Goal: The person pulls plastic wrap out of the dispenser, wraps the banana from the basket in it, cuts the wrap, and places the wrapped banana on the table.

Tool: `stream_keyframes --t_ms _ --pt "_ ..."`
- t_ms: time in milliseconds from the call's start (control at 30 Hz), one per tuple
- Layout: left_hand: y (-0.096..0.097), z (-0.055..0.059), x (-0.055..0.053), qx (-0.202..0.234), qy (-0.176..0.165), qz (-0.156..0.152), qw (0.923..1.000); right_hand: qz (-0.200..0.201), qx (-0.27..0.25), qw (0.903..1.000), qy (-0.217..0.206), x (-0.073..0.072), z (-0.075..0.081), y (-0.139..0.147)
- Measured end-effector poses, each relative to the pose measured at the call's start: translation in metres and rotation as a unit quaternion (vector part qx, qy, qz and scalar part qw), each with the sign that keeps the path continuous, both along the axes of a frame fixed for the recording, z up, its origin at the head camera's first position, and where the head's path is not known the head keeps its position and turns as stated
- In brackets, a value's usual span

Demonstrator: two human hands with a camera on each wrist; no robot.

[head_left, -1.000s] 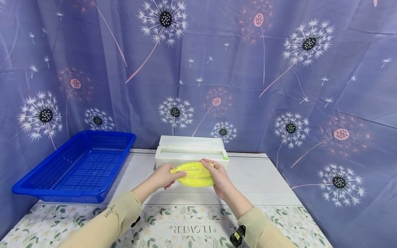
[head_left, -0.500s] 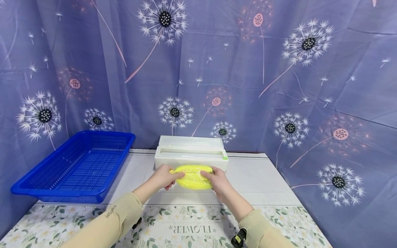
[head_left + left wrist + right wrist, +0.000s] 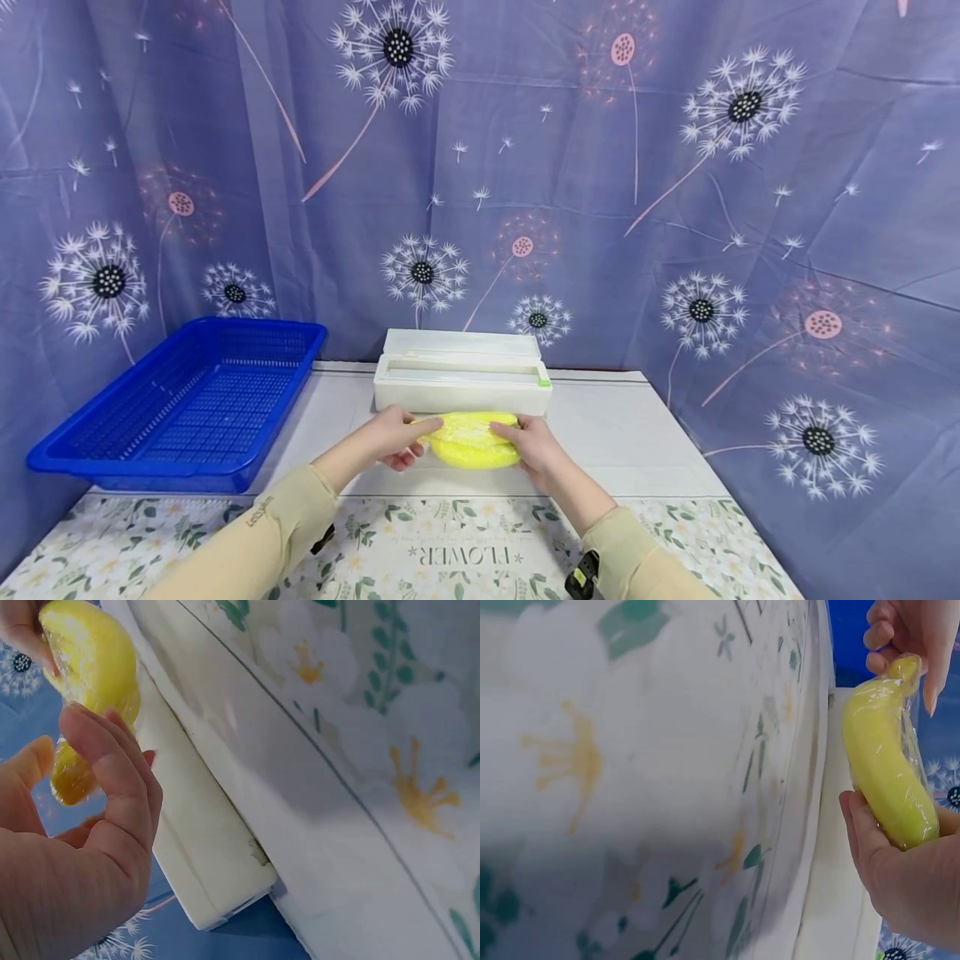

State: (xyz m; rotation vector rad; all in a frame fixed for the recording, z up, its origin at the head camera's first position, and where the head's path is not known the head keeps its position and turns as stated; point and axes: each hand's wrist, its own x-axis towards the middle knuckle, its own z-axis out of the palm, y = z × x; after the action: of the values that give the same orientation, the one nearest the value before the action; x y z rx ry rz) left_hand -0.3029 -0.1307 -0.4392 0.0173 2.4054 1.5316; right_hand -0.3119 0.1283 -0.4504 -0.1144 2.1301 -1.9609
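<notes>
A bunch of yellow bananas (image 3: 472, 442) wrapped in clear, shiny cling film is held up in front of the white box. My right hand (image 3: 536, 446) grips its right end, thumb on the near side and fingers behind. At the stem end is my left hand (image 3: 393, 437), thumb and fingers spread around the stem with a gap showing in the left wrist view. There, the left fingertips (image 3: 82, 724) overlap the film-covered bananas (image 3: 97, 660). The right wrist view shows the curved bananas (image 3: 885, 757) with loose film along one side.
A white cling film dispenser box (image 3: 457, 396), lid raised, stands behind the hands with a green piece at its right end. On the left is a blue plastic basket (image 3: 262, 442). A floral cloth (image 3: 405, 533) covers the table front; a dandelion-print curtain (image 3: 600, 250) hangs behind.
The bananas have been turned and lowered slightly toward me. The right thumb has moved down onto their near side. My left hand has loosened from its pinch at the stem, its fingers spreading.
</notes>
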Motion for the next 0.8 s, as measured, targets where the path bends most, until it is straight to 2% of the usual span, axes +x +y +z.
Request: stream_keyframes --t_ms 133,267,533,800 --pt "-0.0029 -0.0048 -0.0009 0.013 -0.007 0.006 0.9999 0.016 -0.004 0.9996 -0.024 -0.0034 -0.0039 0.0017" --pt "-0.0041 -0.0063 0.0001 0.026 -0.012 0.009 0.9995 0.014 0.009 0.9990 -0.043 -0.0037 -0.0040 0.0011" --pt "-0.0036 -0.0059 0.0021 0.004 0.009 0.032 0.9994 -0.017 0.058 0.9974 -0.038 -0.0017 -0.0045 0.0020" --pt "-0.0048 -0.0070 0.0021 0.005 -0.002 0.029 0.9996 0.009 0.076 0.9961 -0.044 -0.0060 -0.0058 0.0101"
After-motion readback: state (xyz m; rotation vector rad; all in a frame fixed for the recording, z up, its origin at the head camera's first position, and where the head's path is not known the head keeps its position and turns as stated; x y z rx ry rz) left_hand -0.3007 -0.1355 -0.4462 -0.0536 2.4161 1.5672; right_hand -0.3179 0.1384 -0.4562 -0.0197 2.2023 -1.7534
